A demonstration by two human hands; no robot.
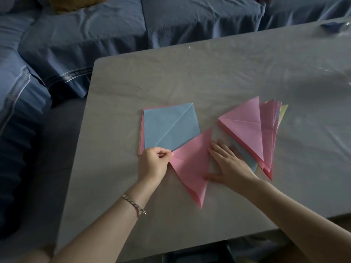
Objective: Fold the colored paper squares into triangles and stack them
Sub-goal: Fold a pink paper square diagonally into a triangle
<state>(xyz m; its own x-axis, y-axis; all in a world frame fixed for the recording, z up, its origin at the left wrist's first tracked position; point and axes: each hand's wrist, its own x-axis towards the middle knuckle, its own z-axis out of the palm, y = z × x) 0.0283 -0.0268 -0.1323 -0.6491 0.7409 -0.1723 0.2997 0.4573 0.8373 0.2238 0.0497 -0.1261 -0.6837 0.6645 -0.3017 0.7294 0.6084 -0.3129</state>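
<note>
A pink paper folded into a triangle (pixel 191 164) lies on the grey table (pixel 190 76) in front of me. My left hand (pixel 153 164) pinches its left corner. My right hand (pixel 228 164) lies flat with straight fingers along the triangle's right edge. Behind the left hand sits a stack of unfolded squares, a blue sheet (pixel 169 128) with a diagonal crease on top. To the right lies a pile of folded triangles (pixel 250 130), pink on top, with yellow and blue edges showing underneath.
A blue couch (pixel 95 35) wraps around the table's far and left sides. A blurred blue object (pixel 330 27) sits at the table's far right corner. The table's near edge runs just below my forearms.
</note>
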